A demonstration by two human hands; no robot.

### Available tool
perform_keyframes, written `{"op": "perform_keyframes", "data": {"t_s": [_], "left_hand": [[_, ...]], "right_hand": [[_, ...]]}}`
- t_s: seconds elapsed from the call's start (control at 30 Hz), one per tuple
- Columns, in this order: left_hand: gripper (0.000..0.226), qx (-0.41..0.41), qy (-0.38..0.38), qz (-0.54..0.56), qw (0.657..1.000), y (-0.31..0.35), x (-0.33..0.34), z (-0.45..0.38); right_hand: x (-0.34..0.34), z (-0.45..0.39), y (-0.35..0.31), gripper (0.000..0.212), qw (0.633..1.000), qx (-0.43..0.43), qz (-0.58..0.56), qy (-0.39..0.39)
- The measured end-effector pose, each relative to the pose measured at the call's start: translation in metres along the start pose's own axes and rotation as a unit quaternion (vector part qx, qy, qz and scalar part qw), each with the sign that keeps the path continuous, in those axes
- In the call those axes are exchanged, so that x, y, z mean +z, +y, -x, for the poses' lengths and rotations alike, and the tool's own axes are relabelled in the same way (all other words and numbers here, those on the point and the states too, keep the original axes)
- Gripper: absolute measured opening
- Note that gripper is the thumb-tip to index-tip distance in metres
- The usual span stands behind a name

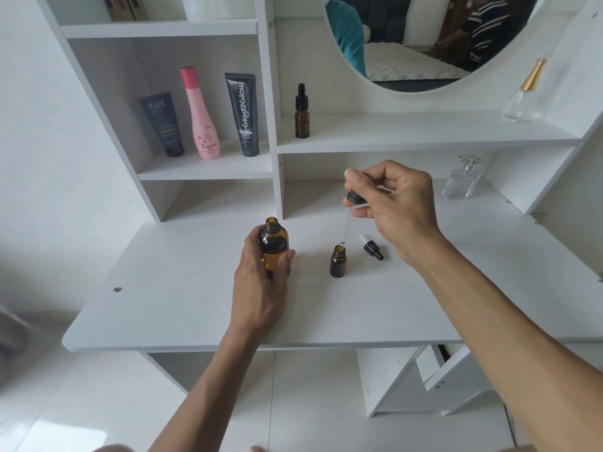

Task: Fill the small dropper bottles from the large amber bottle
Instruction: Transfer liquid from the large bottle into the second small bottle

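The left hand (261, 282) is wrapping its grip around the open large amber bottle (273, 244), steadying it upright on the worktop (163, 305). The right hand (394, 203) is pinching a dropper (350, 207), its glass tip resting at the mouth of the uncapped small bottle (337, 262), probably to release liquid there. That bottle's own dropper cap (372, 247) is lying just beside it.

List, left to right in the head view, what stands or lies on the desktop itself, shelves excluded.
Large amber bottle, held by the left hand → small open dropper bottle, with the right hand's pipette tip at its mouth → loose dropper cap → clear glass bottle.
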State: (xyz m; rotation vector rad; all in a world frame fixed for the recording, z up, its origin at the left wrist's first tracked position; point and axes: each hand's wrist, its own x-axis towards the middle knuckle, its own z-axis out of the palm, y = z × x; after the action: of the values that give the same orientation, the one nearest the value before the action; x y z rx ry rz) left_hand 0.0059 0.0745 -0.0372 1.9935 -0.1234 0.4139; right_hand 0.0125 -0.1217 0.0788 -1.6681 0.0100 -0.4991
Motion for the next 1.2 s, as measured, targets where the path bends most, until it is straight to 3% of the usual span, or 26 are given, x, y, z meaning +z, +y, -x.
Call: {"op": "perform_keyframes", "data": {"t_s": [1.2], "left_hand": [[0.047,-0.001,0.002,0.0,1.0,-0.002,0.001,0.0]], "right_hand": [[0.004,0.001,-0.012,0.022,0.999,-0.016,0.034,-0.028]]}}
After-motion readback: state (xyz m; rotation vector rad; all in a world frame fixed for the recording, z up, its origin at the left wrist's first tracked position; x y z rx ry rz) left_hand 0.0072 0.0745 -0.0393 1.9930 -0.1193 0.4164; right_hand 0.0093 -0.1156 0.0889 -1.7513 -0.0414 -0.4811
